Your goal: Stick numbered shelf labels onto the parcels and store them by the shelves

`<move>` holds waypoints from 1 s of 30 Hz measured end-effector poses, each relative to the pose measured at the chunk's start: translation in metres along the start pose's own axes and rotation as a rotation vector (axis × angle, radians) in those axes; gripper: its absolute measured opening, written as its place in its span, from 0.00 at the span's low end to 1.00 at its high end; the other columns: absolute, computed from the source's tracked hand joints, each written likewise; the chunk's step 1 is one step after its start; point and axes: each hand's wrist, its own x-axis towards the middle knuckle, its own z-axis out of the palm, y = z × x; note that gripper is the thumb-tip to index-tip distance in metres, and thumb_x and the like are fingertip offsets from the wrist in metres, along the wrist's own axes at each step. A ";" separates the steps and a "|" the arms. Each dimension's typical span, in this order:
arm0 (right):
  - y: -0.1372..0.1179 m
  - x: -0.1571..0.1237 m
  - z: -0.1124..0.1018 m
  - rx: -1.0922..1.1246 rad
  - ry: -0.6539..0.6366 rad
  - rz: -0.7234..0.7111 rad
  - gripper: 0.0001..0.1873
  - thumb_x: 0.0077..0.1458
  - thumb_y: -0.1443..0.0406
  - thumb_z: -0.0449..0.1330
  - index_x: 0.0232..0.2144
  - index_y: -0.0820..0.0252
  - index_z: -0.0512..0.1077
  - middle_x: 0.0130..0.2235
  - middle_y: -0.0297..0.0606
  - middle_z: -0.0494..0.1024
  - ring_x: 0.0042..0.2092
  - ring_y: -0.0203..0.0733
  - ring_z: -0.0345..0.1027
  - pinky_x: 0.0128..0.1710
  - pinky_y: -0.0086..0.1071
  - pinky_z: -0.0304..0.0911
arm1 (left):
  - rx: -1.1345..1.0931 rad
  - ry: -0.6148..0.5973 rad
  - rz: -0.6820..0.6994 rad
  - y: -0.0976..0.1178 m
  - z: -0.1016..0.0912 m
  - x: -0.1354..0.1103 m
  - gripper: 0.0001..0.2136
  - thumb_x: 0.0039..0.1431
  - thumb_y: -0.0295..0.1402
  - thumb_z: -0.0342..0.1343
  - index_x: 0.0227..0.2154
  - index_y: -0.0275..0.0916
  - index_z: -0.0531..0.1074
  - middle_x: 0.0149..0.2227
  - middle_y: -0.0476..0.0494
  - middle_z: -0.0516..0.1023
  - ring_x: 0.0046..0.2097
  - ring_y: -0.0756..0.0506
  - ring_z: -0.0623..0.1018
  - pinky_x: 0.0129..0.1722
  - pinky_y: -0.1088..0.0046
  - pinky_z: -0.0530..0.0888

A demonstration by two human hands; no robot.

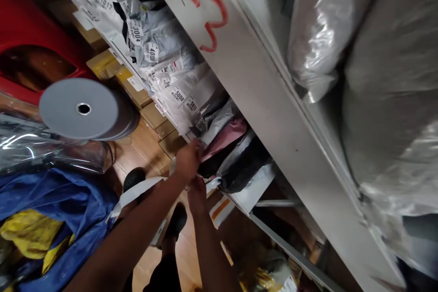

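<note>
- The left hand (186,160) reached into the lower shelf (255,187), its fingers pressed against a pink bag (224,139) packed among grey and black ones; whether it gripped the bag could not be told.
- The right hand (196,191) sat just below, its grip hidden.
- A grey roll (82,109) lay nearby.

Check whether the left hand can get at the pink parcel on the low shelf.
Probably yes. The left hand is already at the shelf edge beside the pink parcel, with nothing between them; neighbouring bags press close, so pulling it free may be tight.
</note>
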 end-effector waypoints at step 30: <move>-0.001 -0.008 0.071 0.350 0.157 0.095 0.16 0.44 0.53 0.68 0.27 0.57 0.70 0.24 0.28 0.74 0.28 0.32 0.70 0.29 0.26 0.67 | 0.381 -0.094 0.346 0.022 -0.047 0.033 0.14 0.60 0.33 0.53 0.47 0.33 0.71 0.46 0.33 0.76 0.49 0.36 0.74 0.49 0.60 0.70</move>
